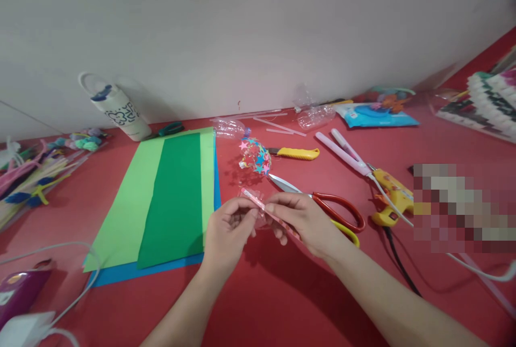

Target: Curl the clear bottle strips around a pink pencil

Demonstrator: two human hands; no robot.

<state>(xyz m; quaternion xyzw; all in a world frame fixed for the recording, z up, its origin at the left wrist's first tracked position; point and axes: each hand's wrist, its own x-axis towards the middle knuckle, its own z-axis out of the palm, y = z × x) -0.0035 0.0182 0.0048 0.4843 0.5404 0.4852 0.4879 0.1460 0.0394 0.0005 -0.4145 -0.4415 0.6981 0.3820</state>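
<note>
Both hands meet over the red table, pinching a narrow pink patterned strip. My left hand grips it near its far end, thumb and forefinger closed. Close beside it, my right hand has its thumb on the strip, whose tail runs under that hand. Some clear, crinkled plastic shows between and below the fingers; how it joins the strip is hidden. Just beyond the hands lies a bunch of star garland in blue and pink. Red-handled scissors lie right of it, partly behind my right hand.
Green and blue sheets lie at left, below a white bottle. A yellow cutter, clear plastic bottle pieces, a pink hair straightener, and a yellow glue gun with its cable lie beyond and right. White cables cross the left front.
</note>
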